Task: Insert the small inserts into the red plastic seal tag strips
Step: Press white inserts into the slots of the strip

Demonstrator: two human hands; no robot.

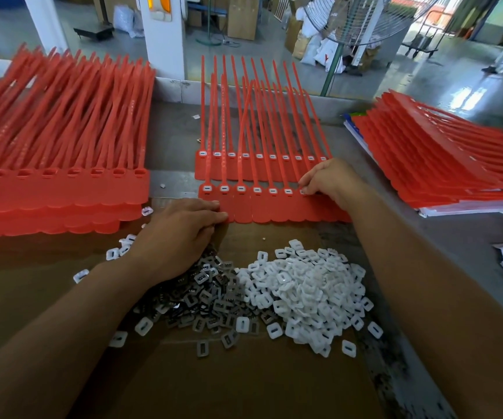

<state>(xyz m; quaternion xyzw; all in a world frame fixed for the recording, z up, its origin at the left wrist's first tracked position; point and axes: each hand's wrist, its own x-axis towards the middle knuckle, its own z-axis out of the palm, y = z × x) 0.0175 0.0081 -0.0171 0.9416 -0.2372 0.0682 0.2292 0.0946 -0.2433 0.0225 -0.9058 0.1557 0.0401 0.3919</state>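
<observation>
Filling the strip (274, 210)
Left hand (180, 231) flat, pinning it; right hand (325, 179) curled at two o'clock, contents unseen. Tilted inserts (304, 285) might jam.

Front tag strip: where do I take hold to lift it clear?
Probably the flat near edge of the front tag strip, coming low from the person's side, where the left hand rests. Its far side carries fitted white inserts and long tails lying over the rear strip.
</observation>
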